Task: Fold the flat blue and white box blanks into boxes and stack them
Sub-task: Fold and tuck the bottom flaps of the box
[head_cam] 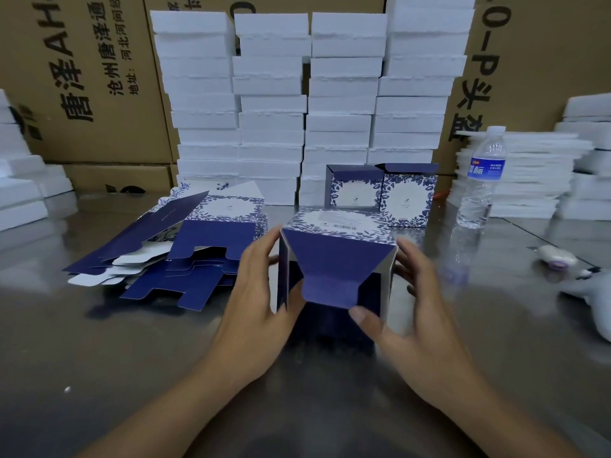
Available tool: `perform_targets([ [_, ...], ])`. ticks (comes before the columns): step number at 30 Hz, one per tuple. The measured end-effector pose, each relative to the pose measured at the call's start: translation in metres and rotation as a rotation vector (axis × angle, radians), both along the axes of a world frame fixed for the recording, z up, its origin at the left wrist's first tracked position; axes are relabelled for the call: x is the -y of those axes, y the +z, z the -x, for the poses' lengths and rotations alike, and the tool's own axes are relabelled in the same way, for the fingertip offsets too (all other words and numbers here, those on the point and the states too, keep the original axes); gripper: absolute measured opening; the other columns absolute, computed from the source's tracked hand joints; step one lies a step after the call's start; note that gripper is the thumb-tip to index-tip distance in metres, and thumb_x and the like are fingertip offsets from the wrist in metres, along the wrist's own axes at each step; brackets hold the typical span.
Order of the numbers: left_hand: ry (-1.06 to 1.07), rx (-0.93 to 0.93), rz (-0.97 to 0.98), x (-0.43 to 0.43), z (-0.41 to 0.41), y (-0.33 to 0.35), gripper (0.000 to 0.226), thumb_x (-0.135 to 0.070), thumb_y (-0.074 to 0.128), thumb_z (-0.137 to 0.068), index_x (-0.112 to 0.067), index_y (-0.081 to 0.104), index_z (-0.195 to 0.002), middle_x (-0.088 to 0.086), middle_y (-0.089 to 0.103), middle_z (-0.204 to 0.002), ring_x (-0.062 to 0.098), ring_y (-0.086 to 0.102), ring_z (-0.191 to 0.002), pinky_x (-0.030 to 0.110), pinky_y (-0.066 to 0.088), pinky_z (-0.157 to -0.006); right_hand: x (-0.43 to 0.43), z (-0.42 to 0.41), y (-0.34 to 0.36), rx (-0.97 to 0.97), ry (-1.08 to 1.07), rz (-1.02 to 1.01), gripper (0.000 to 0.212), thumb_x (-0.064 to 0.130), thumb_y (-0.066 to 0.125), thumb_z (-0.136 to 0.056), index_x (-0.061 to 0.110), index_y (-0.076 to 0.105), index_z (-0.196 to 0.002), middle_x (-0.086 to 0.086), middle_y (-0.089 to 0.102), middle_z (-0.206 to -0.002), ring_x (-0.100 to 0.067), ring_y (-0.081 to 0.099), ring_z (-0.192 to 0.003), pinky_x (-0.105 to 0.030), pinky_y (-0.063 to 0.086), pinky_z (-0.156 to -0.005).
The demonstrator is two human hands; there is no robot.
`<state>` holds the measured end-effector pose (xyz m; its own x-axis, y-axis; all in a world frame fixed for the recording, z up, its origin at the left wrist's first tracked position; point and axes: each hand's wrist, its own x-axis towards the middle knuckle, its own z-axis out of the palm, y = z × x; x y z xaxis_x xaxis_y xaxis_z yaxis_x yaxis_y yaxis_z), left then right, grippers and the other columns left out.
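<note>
both hands grip the half-folded box (337, 256) on the table (132, 358): left hand (261, 292) clasps its left wall, right hand (416, 309) its right wall, thumb by the tuck flap (330, 289). a barcode (344, 227) shows on top. cartons (79, 77) behind read "唐泽". flat blanks (185, 256) lie to the left; finished boxes (380, 193), foam stacks (310, 94) and a water bottle (481, 180) stand beyond.

At the centre of the frame a half-folded box (334, 256) stands with its open end facing the camera, a dark blue flap with a tuck tab hanging over the opening. Flat blanks (198, 246) lie in a loose pile at centre left. Just behind the box, a finished box (355, 190) and a second finished box (410, 196) stand side by side.
</note>
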<state>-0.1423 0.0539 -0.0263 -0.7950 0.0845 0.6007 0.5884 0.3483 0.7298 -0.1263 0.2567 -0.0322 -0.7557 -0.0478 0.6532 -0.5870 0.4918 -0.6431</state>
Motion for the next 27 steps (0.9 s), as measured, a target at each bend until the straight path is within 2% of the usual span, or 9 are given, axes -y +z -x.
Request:
perform_targets([
  [2, 0.007, -0.119, 0.035, -0.002, -0.002, 0.001, 0.069, -0.051, 0.055, -0.081, -0.053, 0.018, -0.139, -0.007, 0.022, -0.151, 0.017, 0.036, -0.137, 0.049, 0.042, -0.102, -0.001, 0.000, 0.000, 0.057, 0.057, -0.007, 0.109, 0.067, 0.073, -0.056, 0.046, 0.011, -0.144, 0.034, 0.031, -0.142, 0.006, 0.031, -0.134, -0.028, 0.036, -0.104],
  [4, -0.010, -0.163, 0.072, -0.003, -0.003, 0.001, 0.070, -0.046, 0.057, -0.080, -0.060, 0.017, -0.136, 0.000, 0.024, -0.151, 0.022, 0.037, -0.136, 0.050, 0.044, -0.100, -0.001, -0.001, 0.000, 0.113, 0.121, -0.030, 0.124, 0.071, 0.076, -0.049, 0.047, 0.002, -0.146, 0.033, 0.023, -0.148, 0.006, 0.024, -0.137, -0.036, 0.034, -0.108],
  [8, -0.041, -0.108, 0.151, -0.001, -0.005, -0.001, 0.082, -0.057, 0.065, -0.074, -0.060, 0.012, -0.137, -0.014, 0.023, -0.151, 0.012, 0.031, -0.139, 0.045, 0.039, -0.107, -0.004, -0.003, -0.001, 0.196, 0.241, -0.054, 0.133, 0.081, 0.071, -0.042, 0.054, -0.013, -0.141, 0.039, 0.011, -0.148, 0.014, 0.014, -0.136, -0.011, 0.027, -0.104],
  [10, -0.065, -0.042, 0.137, 0.000, -0.004, -0.001, 0.086, -0.063, 0.065, -0.070, -0.060, 0.011, -0.137, -0.021, 0.021, -0.151, 0.004, 0.024, -0.141, 0.042, 0.034, -0.111, -0.002, -0.001, 0.000, 0.216, 0.298, -0.030, 0.125, 0.087, 0.061, -0.048, 0.050, -0.010, -0.144, 0.042, 0.013, -0.146, 0.015, 0.013, -0.136, -0.015, 0.026, -0.104],
  [12, -0.082, -0.012, 0.059, 0.000, -0.003, 0.001, 0.076, -0.063, 0.063, -0.071, -0.059, 0.020, -0.133, -0.023, 0.028, -0.148, -0.001, 0.029, -0.137, 0.037, 0.035, -0.110, -0.001, 0.001, 0.001, 0.217, 0.330, 0.077, 0.103, 0.090, 0.047, -0.059, 0.044, 0.011, -0.145, 0.044, 0.027, -0.140, 0.013, 0.024, -0.134, -0.022, 0.027, -0.103],
  [14, -0.089, 0.015, -0.054, 0.000, -0.003, 0.004, 0.056, -0.062, 0.059, -0.076, -0.056, 0.034, -0.126, -0.020, 0.041, -0.139, 0.002, 0.042, -0.129, 0.032, 0.042, -0.104, 0.000, 0.002, 0.001, 0.177, 0.269, 0.169, 0.076, 0.086, 0.037, -0.071, 0.043, 0.036, -0.133, 0.039, 0.045, -0.130, 0.010, 0.040, -0.126, -0.018, 0.037, -0.097],
  [17, -0.083, 0.039, -0.154, -0.002, -0.004, 0.007, 0.041, -0.062, 0.058, -0.075, -0.052, 0.049, -0.113, -0.011, 0.053, -0.129, 0.012, 0.052, -0.121, 0.021, 0.046, -0.094, 0.000, 0.002, 0.000, 0.105, 0.156, 0.216, 0.046, 0.066, 0.045, -0.084, 0.033, 0.053, -0.114, 0.025, 0.061, -0.114, 0.002, 0.056, -0.111, -0.013, 0.044, -0.086],
  [22, -0.052, 0.018, -0.208, -0.009, -0.011, 0.011, 0.035, -0.074, 0.053, -0.070, -0.052, 0.052, -0.097, -0.008, 0.057, -0.117, 0.013, 0.056, -0.109, 0.018, 0.047, -0.080, 0.001, 0.004, 0.003, 0.070, 0.036, 0.263, 0.037, 0.061, 0.056, -0.065, 0.035, 0.051, -0.091, 0.015, 0.062, -0.094, -0.005, 0.060, -0.080, -0.018, 0.048, -0.066],
  [27, -0.071, -0.031, -0.195, -0.015, -0.017, 0.012, 0.041, -0.080, 0.049, -0.070, -0.050, 0.053, -0.097, -0.013, 0.055, -0.114, 0.008, 0.057, -0.107, 0.007, 0.042, -0.075, -0.001, 0.001, 0.007, 0.003, -0.085, 0.140, 0.034, 0.061, 0.058, -0.076, 0.032, 0.040, -0.071, 0.008, 0.052, -0.069, -0.008, 0.047, -0.059, -0.019, 0.036, -0.051],
])
